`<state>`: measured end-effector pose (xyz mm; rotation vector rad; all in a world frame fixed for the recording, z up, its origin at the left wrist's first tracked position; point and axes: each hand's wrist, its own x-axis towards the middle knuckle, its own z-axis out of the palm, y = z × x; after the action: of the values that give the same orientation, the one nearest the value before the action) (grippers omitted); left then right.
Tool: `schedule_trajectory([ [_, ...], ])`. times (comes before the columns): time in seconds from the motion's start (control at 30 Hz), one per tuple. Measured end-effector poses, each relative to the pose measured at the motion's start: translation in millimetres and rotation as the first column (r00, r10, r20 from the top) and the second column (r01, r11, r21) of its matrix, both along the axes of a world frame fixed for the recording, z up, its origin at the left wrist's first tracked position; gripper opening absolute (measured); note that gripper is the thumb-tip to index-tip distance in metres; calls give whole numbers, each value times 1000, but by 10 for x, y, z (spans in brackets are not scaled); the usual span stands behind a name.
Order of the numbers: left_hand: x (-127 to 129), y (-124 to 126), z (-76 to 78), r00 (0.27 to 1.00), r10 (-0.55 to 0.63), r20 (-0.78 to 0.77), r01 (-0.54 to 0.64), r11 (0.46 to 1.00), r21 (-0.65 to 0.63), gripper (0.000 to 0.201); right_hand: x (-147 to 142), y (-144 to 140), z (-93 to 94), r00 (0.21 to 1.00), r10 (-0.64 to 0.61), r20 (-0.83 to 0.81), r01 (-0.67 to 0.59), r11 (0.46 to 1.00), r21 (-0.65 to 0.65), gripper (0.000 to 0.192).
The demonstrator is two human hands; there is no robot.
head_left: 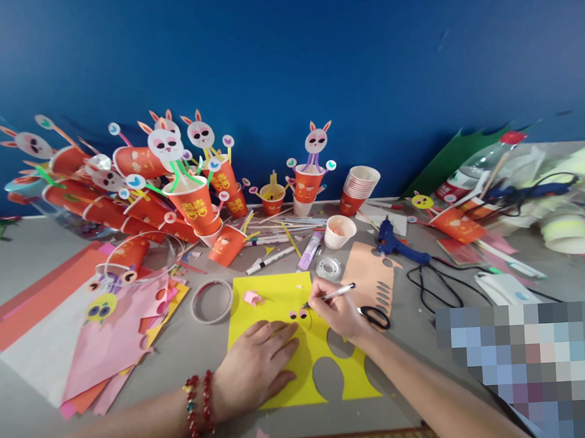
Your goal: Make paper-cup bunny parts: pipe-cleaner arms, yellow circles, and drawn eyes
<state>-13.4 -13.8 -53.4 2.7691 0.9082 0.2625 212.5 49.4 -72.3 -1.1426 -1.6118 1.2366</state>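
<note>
My left hand [258, 368] lies flat and open on the yellow sheet [281, 298] on the table, while my right hand [339, 311] pinches a pen [333, 294], tip beside two pink eyes [298, 314]. If the sheet slides, the line could smear. The red cups [194, 204] carry yellow characters.

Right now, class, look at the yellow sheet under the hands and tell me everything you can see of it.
The yellow sheet looks like thin craft paper, lying flat on the grey table. Rounded shapes have been cut from its near right part, leaving holes. Two small pink eye-like dots sit near its middle and a pink scrap lies near its top left. The left hand presses it flat, and the right hand holds a pen with its tip on the sheet.
</note>
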Motion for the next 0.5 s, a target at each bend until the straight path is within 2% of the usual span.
schedule_trajectory([
  [0.5,-3,6,-7,1000,-12,14,12,1000,10,40,9,-15,11,1000,-6,25,5,1000,10,19],
])
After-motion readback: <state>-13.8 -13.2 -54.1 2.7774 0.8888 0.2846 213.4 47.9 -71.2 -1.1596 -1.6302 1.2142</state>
